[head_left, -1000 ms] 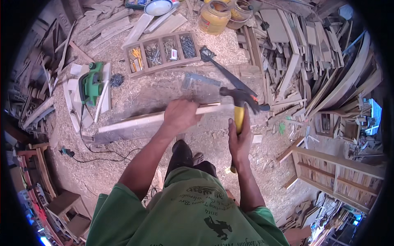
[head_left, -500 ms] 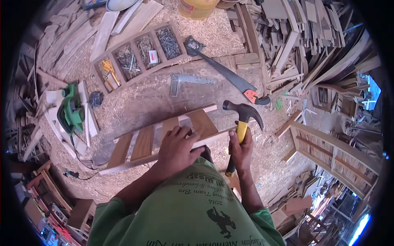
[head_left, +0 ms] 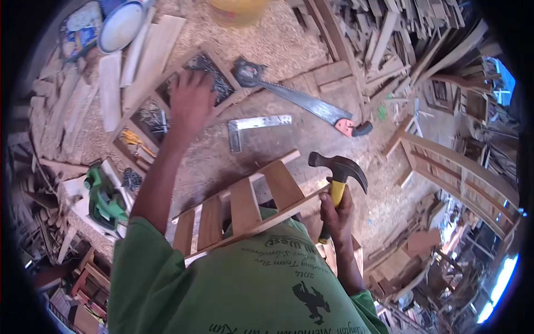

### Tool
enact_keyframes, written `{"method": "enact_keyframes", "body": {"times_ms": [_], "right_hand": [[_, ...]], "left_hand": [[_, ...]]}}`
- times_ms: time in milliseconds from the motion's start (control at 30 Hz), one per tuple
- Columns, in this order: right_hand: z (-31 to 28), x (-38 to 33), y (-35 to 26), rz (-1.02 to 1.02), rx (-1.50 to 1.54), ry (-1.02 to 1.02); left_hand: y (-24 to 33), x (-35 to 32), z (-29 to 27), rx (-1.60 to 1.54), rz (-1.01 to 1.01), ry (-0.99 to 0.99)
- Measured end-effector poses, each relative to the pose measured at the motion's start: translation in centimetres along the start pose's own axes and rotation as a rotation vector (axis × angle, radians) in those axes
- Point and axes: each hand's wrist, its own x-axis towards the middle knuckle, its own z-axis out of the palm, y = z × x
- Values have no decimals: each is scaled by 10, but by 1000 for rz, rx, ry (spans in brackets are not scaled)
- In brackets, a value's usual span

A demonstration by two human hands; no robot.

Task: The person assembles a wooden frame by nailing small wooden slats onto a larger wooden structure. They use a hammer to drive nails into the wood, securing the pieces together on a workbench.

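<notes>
My left hand (head_left: 192, 100) reaches over a divided wooden box (head_left: 228, 99), its fingers somewhat apart and the tips down in a compartment beside dark nails (head_left: 221, 83). Whether any nail is between the fingertips cannot be seen. My right hand (head_left: 339, 214) is wrapped around the yellow and black handle of a claw hammer (head_left: 340, 166), head up. Close to my body lies a slatted wooden frame (head_left: 243, 207), tilted, its right end beside the right hand. Part of its near rail meets my green shirt.
Beyond the frame lie a metal try square (head_left: 236, 133) and a handsaw (head_left: 306, 100). A green power planer (head_left: 103, 195) stands at the left. A yellow bucket (head_left: 239, 11), a white basin (head_left: 121, 26) and loose boards (head_left: 158, 53) are at the back. Another slatted frame (head_left: 456, 172) is at the right.
My left hand has left the slatted frame and moved forward and left to the nail box. The frame has shifted nearer my body. The hammer remains in my right hand.
</notes>
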Motion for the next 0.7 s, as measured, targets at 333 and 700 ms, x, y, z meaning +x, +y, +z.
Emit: {"method": "enact_keyframes", "body": {"times_ms": [333, 700], "right_hand": [[-10, -6, 19, 38, -70, -22], [-8, 5, 14, -54, -38, -65]], "left_hand": [[-3, 27, 19, -254, -206, -91], [-4, 32, 6, -540, -469, 42]]}}
